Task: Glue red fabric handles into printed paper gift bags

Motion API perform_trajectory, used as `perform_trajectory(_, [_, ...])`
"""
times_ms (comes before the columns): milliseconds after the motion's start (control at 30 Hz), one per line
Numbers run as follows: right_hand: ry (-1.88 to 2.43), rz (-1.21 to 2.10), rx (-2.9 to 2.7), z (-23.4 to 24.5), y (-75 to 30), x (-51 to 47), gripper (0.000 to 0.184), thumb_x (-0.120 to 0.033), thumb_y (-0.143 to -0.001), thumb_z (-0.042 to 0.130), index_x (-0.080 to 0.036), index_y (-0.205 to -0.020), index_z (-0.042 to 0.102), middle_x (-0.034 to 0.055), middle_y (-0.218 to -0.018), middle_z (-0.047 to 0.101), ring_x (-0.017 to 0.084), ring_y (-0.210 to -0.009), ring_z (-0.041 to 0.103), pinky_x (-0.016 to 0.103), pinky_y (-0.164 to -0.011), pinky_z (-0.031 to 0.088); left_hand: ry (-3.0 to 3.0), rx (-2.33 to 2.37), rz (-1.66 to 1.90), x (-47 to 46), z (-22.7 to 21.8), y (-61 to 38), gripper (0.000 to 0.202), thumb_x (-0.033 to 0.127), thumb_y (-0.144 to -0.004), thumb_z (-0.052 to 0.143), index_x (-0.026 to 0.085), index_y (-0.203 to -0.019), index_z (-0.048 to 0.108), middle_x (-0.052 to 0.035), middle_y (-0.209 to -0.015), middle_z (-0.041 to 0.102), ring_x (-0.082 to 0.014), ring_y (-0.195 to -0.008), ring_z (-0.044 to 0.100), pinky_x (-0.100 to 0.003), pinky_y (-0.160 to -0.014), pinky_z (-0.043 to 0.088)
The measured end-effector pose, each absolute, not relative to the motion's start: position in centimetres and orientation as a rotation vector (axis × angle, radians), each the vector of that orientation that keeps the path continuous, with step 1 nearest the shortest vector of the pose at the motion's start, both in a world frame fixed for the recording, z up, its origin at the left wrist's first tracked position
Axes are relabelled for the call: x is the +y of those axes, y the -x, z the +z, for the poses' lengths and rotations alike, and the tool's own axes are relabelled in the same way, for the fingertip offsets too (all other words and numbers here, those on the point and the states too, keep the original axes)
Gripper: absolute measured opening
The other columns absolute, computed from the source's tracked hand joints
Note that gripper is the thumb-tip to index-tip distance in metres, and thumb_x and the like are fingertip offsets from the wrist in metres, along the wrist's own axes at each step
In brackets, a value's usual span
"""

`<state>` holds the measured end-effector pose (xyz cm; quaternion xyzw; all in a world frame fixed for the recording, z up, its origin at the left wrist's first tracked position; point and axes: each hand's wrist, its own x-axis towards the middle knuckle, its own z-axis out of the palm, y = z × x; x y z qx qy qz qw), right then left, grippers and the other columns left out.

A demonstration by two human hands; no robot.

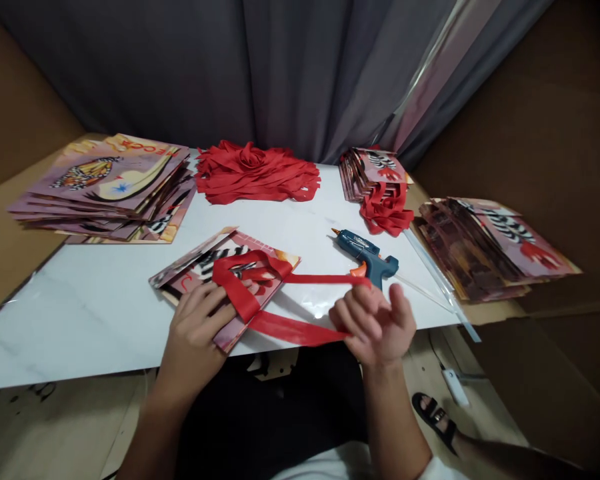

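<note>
A printed folded card (215,248) with a zebra-stripe and pink design lies tilted at the table's front edge. My left hand (200,320) rests over its near side, fingers flattened against it and partly under a red ribbon (245,297); its thumb is hidden. The ribbon crosses the card in a loop, and two strands run right to my right hand (375,323). There the fingers curl around the strands, with the thumb raised apart. Just beyond my right hand, a dark blue glue gun (365,253) with an orange trigger lies on the table.
Printed cards are stacked at left (115,187), back right (367,170) and far right (495,247). A red ribbon pile (257,173) lies at the back, a smaller ribbon bundle (387,210) right. Clear strips (443,287) cross the table's right edge. Cardboard walls (540,147) flank the table.
</note>
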<state>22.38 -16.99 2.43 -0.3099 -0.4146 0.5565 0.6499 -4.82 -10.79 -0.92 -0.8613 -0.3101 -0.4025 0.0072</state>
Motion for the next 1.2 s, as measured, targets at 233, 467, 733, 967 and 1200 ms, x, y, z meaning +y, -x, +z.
perform_trajectory(233, [1.562, 0.887, -1.02, 0.4, -23.1, -18.6, 0.058, -0.073, -0.101, 0.064, -0.017, -0.099, 0.081, 0.0088, -0.085, 0.079, 0.023, -0.07, 0.069, 0.036, -0.069, 0.057, 2.626, -1.053, -0.967, -11.4, -1.5, 3.5, 0.023, 0.015, -0.102, 0.066, 0.024, -0.109, 0.086, -0.0178, -0.167, 0.058, -0.0369, -0.122, 0.068, -0.05, -0.094, 0.054])
perform_trajectory(467, [1.623, 0.473, -1.217, 0.6, -22.5, -21.9, 0.063, -0.058, -0.111, 0.06, -0.018, -0.159, 0.062, 0.0206, -0.158, 0.066, 0.033, -0.137, 0.07, 0.049, -0.112, 0.057, 2.546, -0.412, -0.859, -12.3, 2.2, 2.6, 0.031, 0.008, -0.107, 0.056, 0.025, -0.112, 0.081, -0.0051, -0.133, 0.083, -0.0252, -0.141, 0.068, -0.043, -0.123, 0.04])
perform_trajectory(733, [1.43, 0.528, -1.236, 2.0, -22.7, -22.8, 0.07, -0.058, -0.112, 0.059, -0.021, -0.17, 0.046, 0.0201, -0.163, 0.061, 0.03, -0.144, 0.065, 0.051, -0.118, 0.054, 2.426, -0.235, -0.852, -12.3, 4.4, 4.2, 0.05, 0.01, -0.11, 0.052, 0.033, -0.15, 0.07, 0.0009, -0.152, 0.074, -0.0181, -0.155, 0.058, -0.036, -0.135, 0.031])
perform_trajectory(967, [1.122, 1.04, -1.148, 2.8, -22.5, -22.8, 0.06, -0.062, -0.101, 0.075, -0.023, -0.146, 0.07, 0.0112, -0.128, 0.08, 0.027, -0.112, 0.078, 0.044, -0.105, 0.063, 2.442, -0.143, -0.967, -13.6, 4.0, 3.1, 0.042, 0.011, -0.112, 0.052, 0.027, -0.143, 0.076, 0.0, -0.156, 0.071, -0.0206, -0.163, 0.049, -0.04, -0.14, 0.024])
perform_trajectory(1200, [1.016, 1.185, -0.881, 3.1, -23.7, -21.0, 0.044, -0.059, -0.086, 0.091, -0.018, -0.1, 0.082, 0.0056, -0.09, 0.081, 0.022, -0.076, 0.074, 0.033, -0.076, 0.061, 2.488, -0.251, -1.076, -12.2, 2.7, 1.2, 0.048, 0.013, -0.113, 0.048, 0.028, -0.155, 0.065, -0.0083, -0.148, 0.076, -0.0228, -0.15, 0.064, -0.043, -0.132, 0.04])
